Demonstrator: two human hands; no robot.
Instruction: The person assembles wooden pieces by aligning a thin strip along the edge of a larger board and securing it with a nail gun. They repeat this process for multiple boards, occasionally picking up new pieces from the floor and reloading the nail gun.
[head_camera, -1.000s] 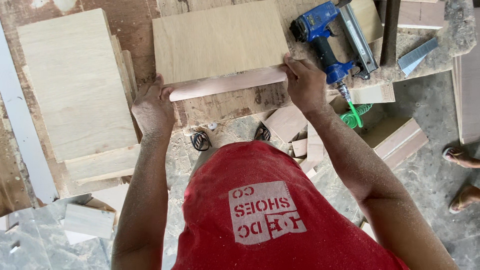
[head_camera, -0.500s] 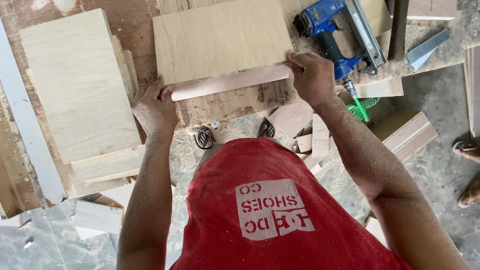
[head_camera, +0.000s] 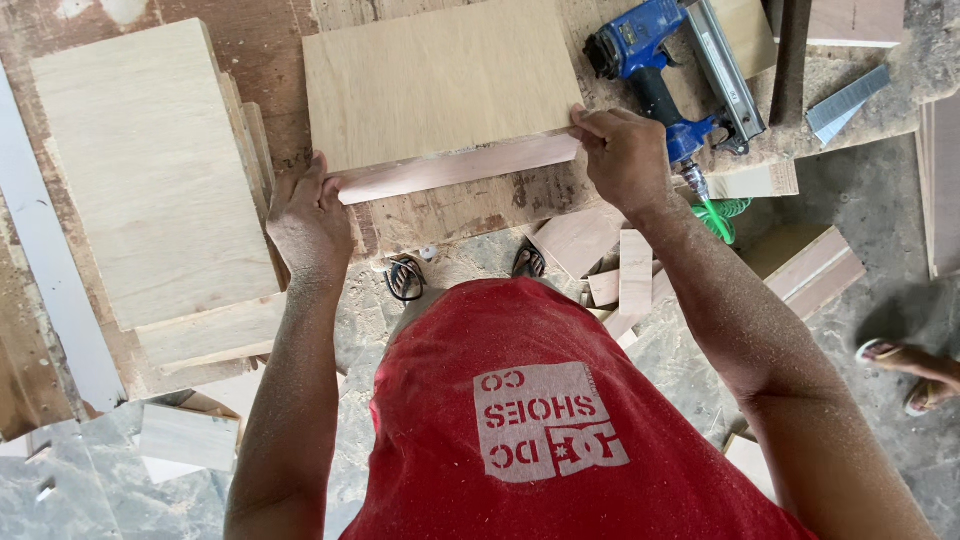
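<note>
A narrow reddish wooden strip (head_camera: 455, 167) lies along the 6 o'clock edge of a rectangular pale plywood panel (head_camera: 440, 80). Blue nail gun (head_camera: 680, 70) at 3 o'clock; larger plywood board (head_camera: 150, 170) at 9 o'clock.

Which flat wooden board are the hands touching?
The middle plywood panel, with the wood strip held along its near edge by left hand and right hand. The bigger board lies untouched.
</note>
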